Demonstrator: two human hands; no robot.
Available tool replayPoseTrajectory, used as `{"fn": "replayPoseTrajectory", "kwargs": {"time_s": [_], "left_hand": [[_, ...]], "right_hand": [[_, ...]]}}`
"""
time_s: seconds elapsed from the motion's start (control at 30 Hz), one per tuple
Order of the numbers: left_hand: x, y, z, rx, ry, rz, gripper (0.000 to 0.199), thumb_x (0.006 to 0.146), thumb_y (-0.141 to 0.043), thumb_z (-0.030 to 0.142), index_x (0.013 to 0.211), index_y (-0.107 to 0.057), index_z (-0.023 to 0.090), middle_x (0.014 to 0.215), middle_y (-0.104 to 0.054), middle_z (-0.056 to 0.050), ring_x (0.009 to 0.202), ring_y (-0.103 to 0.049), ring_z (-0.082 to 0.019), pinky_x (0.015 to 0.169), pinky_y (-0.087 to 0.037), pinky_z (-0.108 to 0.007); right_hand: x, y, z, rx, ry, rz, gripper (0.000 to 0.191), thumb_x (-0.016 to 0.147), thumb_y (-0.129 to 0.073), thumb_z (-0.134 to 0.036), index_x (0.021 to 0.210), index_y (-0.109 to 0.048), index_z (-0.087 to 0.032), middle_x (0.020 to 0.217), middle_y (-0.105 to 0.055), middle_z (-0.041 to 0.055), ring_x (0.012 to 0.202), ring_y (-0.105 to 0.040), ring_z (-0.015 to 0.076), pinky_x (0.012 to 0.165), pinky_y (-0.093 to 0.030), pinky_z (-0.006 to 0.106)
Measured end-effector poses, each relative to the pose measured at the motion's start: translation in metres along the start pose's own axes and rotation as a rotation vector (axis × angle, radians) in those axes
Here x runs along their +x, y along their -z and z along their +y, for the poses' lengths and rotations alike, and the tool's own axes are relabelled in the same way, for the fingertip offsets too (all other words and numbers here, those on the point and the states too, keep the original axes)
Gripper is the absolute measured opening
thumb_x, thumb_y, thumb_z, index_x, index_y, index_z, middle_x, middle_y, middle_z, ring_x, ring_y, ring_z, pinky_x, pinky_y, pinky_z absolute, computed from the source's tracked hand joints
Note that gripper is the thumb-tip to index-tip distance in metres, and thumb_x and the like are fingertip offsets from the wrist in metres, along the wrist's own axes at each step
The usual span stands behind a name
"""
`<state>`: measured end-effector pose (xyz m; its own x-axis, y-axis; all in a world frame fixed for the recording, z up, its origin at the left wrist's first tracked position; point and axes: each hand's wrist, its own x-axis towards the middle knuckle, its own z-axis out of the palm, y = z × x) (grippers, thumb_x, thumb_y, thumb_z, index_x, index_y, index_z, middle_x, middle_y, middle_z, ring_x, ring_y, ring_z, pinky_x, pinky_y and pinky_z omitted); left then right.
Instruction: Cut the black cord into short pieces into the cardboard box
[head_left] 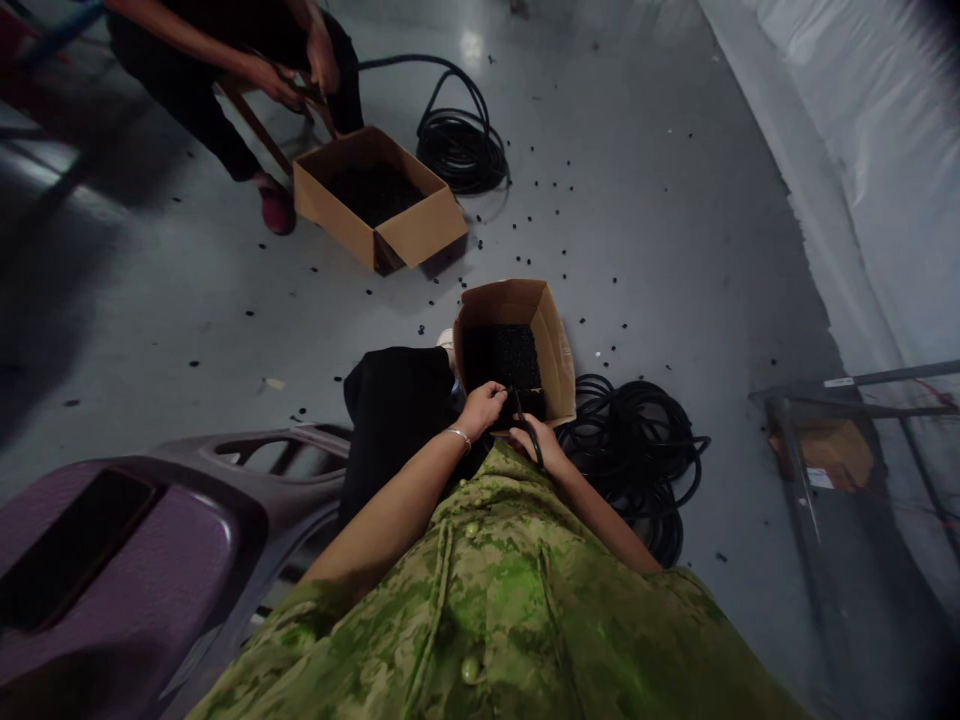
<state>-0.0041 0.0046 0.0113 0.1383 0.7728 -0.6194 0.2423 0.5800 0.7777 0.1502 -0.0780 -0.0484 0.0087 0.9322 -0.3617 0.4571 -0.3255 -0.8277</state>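
My left hand (pixel 484 408), with a bracelet at the wrist, is closed over the near edge of a cardboard box (pixel 556 345), its fingertips pinched on something dark and small. Just to its right, my right hand (pixel 538 440) is closed on a black tool with a long curved handle (pixel 528 428), which looks like scissors or cutters. The tool's tip reaches toward my left fingertips. Many small black pieces (pixel 517 350) lie inside the box. Beside the box on the right, a heap of coiled black hose (pixel 637 430) rests on the floor.
Across from me a seated person's hands (pixel 304 80) are above a larger cardboard box (pixel 420 225) holding black pieces. Another black coil (pixel 461 150) lies beside it. Small black bits dot the floor. A phone (pixel 75 545) lies on a purple chair (pixel 169 600); a metal rack (pixel 795 470) stands right.
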Motion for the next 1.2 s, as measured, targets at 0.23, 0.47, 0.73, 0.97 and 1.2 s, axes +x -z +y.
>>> {"fn": "replayPoseTrajectory", "kwargs": {"time_s": [0.23, 0.47, 0.73, 0.97, 1.2], "left_hand": [[0.001, 0.0, 0.0, 0.067, 0.023, -0.005, 0.012, 0.088, -0.057, 0.024, 0.078, -0.056, 0.017, 0.053, -0.044, 0.007, 0.042, -0.036, -0.006, 0.044, -0.026, -0.018], [-0.003, 0.0, 0.004, 0.008, 0.033, -0.045, 0.012, 0.09, -0.052, 0.022, 0.079, -0.053, 0.018, 0.051, -0.038, 0.008, 0.039, -0.032, -0.006, 0.043, -0.022, -0.019], [-0.008, 0.001, 0.008, -0.06, 0.05, -0.083, 0.014, 0.09, -0.056, 0.024, 0.078, -0.052, 0.018, 0.051, -0.039, 0.009, 0.037, -0.029, -0.004, 0.041, -0.018, -0.019], [-0.005, 0.002, 0.005, -0.028, 0.04, -0.069, 0.015, 0.089, -0.056, 0.022, 0.075, -0.051, 0.018, 0.052, -0.04, 0.008, 0.038, -0.032, -0.005, 0.041, -0.021, -0.018], [0.004, 0.005, 0.003, -0.033, 0.036, -0.059, 0.015, 0.09, -0.053, 0.02, 0.076, -0.05, 0.018, 0.054, -0.04, 0.008, 0.038, -0.034, -0.005, 0.04, -0.022, -0.018]], "right_hand": [[-0.003, -0.002, -0.004, 0.038, 0.021, -0.015, 0.038, 0.084, -0.061, -0.042, 0.116, -0.068, -0.023, 0.078, -0.067, -0.0004, 0.074, -0.063, 0.0194, 0.068, -0.05, 0.027], [0.006, -0.01, -0.003, 0.162, -0.007, -0.05, 0.036, 0.081, -0.06, -0.04, 0.113, -0.068, -0.025, 0.074, -0.064, -0.0036, 0.068, -0.062, 0.0166, 0.064, -0.05, 0.025], [0.004, -0.011, -0.002, 0.292, -0.048, -0.084, 0.039, 0.081, -0.061, -0.039, 0.116, -0.065, -0.024, 0.075, -0.064, -0.0036, 0.062, -0.063, 0.016, 0.057, -0.051, 0.024], [0.005, -0.011, -0.007, 0.083, 0.025, -0.015, 0.03, 0.083, -0.059, -0.037, 0.109, -0.069, -0.025, 0.076, -0.067, -0.0024, 0.072, -0.064, 0.0185, 0.068, -0.05, 0.026], [0.008, -0.015, -0.008, -0.095, 0.033, 0.064, 0.025, 0.082, -0.057, -0.035, 0.1, -0.072, -0.028, 0.073, -0.068, -0.0019, 0.073, -0.063, 0.0196, 0.072, -0.046, 0.026]]}}
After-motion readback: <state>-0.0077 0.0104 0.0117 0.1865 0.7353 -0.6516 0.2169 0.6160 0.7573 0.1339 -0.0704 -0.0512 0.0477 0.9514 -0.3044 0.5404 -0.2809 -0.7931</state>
